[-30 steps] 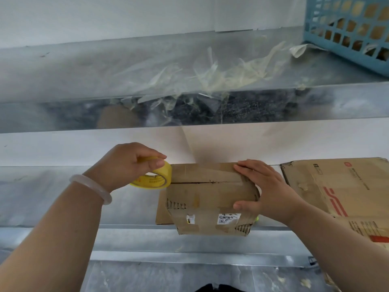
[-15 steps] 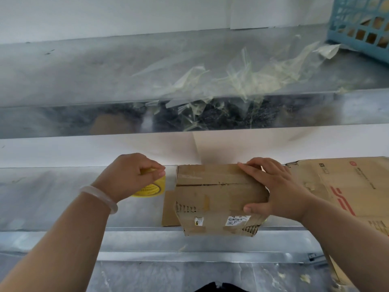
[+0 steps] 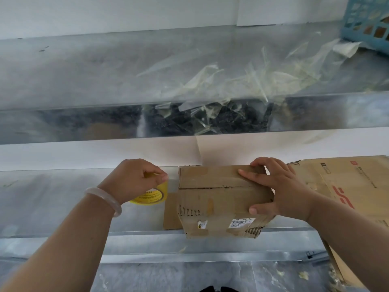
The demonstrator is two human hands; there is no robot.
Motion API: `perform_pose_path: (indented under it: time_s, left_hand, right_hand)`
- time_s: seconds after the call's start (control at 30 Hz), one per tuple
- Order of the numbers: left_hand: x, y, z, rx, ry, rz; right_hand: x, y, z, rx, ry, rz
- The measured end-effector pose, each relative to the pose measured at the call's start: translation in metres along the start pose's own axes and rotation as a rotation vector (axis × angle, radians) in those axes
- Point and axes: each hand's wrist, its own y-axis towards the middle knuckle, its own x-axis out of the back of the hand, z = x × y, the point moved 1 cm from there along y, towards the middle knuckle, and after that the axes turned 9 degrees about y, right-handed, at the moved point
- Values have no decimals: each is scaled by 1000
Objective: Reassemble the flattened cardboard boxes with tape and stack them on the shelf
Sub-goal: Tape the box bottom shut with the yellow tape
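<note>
A small brown cardboard box (image 3: 216, 199) sits on the metal shelf (image 3: 52, 203), its front edge overhanging the shelf lip, with white labels on its near face. My right hand (image 3: 277, 190) grips its right end, fingers over the top and thumb on the near side. Just left of the box, my left hand (image 3: 134, 180) holds a yellow roll of tape (image 3: 151, 196) by its top, resting on the shelf. One side flap (image 3: 170, 211) lies flat on the shelf left of the box.
A larger flattened cardboard box (image 3: 345, 186) with red print lies on the shelf at the right. The upper shelf (image 3: 84, 70) carries crumpled clear tape scraps (image 3: 242, 81) and a blue plastic basket (image 3: 366, 22) at the far right.
The tape roll has come down from beside the box's top edge to rest on the shelf. My right hand keeps its hold on the box.
</note>
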Motion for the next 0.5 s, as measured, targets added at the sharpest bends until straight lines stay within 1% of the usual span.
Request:
perform_pose_path:
  time_s: [0.2, 0.4, 0.5]
  left_hand:
    - [-22, 4, 18, 53, -113, 153]
    - [-35, 6, 24, 75, -129, 159]
    - [-42, 9, 24, 91, -166, 194]
  right_hand:
    - [-1, -1, 1, -12, -26, -4]
    - [-4, -3, 0, 17, -22, -53]
    - [-2, -4, 3, 7, -32, -46]
